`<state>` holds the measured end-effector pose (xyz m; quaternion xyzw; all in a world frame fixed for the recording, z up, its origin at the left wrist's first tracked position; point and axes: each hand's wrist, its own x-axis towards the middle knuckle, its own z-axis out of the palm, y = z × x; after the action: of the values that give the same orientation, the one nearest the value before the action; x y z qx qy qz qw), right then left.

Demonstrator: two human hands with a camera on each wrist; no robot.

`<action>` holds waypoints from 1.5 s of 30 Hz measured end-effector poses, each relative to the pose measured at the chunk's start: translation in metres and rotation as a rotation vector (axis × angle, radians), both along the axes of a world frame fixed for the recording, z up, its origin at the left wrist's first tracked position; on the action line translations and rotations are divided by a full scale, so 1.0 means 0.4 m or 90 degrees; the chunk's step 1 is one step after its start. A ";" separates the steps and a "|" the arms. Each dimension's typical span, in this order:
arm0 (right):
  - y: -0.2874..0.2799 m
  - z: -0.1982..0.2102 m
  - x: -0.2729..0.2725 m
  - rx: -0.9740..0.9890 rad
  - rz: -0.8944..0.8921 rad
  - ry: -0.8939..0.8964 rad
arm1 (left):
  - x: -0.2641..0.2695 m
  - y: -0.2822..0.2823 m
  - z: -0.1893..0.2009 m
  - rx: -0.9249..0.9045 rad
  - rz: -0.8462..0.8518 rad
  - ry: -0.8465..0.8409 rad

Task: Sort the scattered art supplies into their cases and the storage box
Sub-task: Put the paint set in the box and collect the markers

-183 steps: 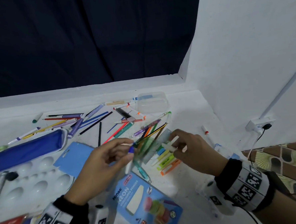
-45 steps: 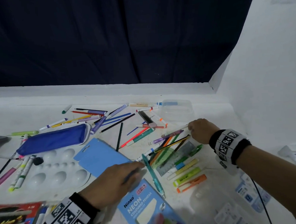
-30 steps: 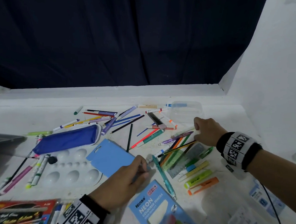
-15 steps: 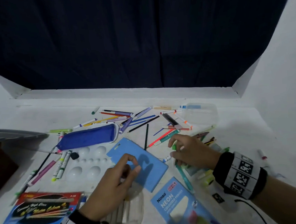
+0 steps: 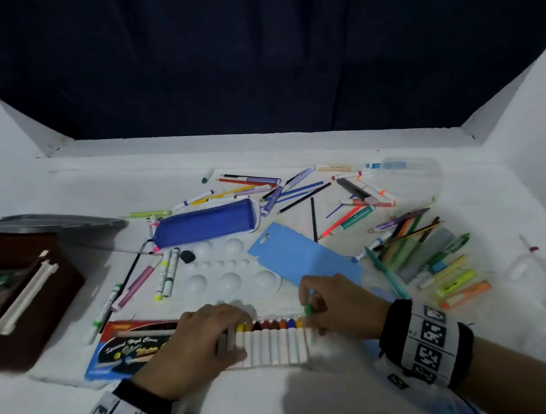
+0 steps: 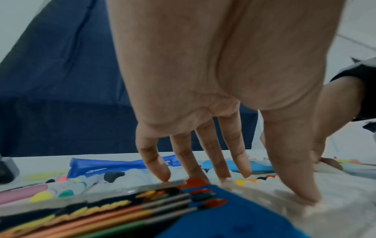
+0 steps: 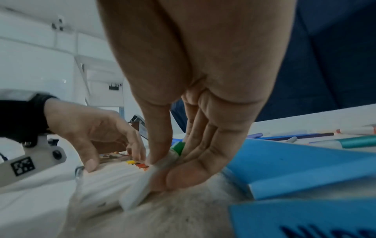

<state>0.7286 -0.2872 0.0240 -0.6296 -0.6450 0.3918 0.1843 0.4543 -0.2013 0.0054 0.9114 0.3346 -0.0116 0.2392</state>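
Observation:
A clear case [image 5: 273, 344] with a row of white markers with coloured caps lies at the near edge of the white table. My left hand [image 5: 209, 335] rests on the case's left end, and its straight fingers [image 6: 203, 161] press down on the case. My right hand [image 5: 322, 303] is at the case's right end and pinches a white marker with a green cap [image 5: 308, 308] between thumb and fingers. In the right wrist view the green-capped marker [image 7: 178, 148] stands tilted, its barrel touching the row's end.
A brown storage box [image 5: 21, 292] stands open at the left. Behind the case lie a brush packet [image 5: 130, 350], a white palette [image 5: 228, 273], a blue pouch [image 5: 205, 223] and a blue card sleeve [image 5: 300, 256]. Loose pens and highlighters [image 5: 445, 273] crowd the right, by a clear tub [image 5: 413, 175].
My right hand came from the pen heap at the right to the near case with a green-capped marker. My left hand left the blue sleeve and settled on the marker case.

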 end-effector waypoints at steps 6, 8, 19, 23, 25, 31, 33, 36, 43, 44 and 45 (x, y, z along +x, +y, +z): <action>0.020 -0.007 -0.031 0.003 -0.031 -0.139 | 0.003 0.010 0.005 0.026 -0.037 0.040; 0.016 -0.004 -0.033 -0.008 -0.034 -0.156 | 0.010 0.010 0.008 0.038 -0.035 0.047; 0.008 -0.025 -0.045 -0.021 -0.032 -0.207 | 0.025 0.020 0.023 0.049 -0.047 0.073; 0.048 -0.006 -0.032 -0.058 0.022 -0.213 | 0.020 0.039 0.019 -0.008 -0.065 0.025; 0.077 0.002 -0.027 -0.024 -0.002 -0.184 | 0.013 0.056 0.022 -0.066 -0.055 -0.033; 0.198 0.002 -0.010 0.128 -0.100 -0.207 | 0.025 0.203 0.091 -0.051 0.045 -0.232; 0.241 0.008 -0.001 0.102 -0.094 -0.195 | 0.049 0.296 0.122 -0.029 0.097 -0.291; 0.291 0.028 0.006 0.043 -0.088 -0.138 | 0.090 0.452 0.142 0.025 0.166 -0.328; 0.349 0.037 0.026 -0.022 -0.117 -0.149 | 0.198 0.779 0.081 0.074 0.235 -0.096; 0.348 0.042 0.027 -0.024 -0.120 -0.139 | 0.206 0.803 0.071 0.078 0.232 -0.053; 0.351 0.041 0.029 -0.024 -0.125 -0.127 | 0.219 0.828 0.060 0.077 0.224 -0.013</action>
<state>0.7401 -0.1467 0.0402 -0.7291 -0.5878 0.3190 0.1451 0.5417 0.1300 0.0296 0.8516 0.4864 0.0594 0.1859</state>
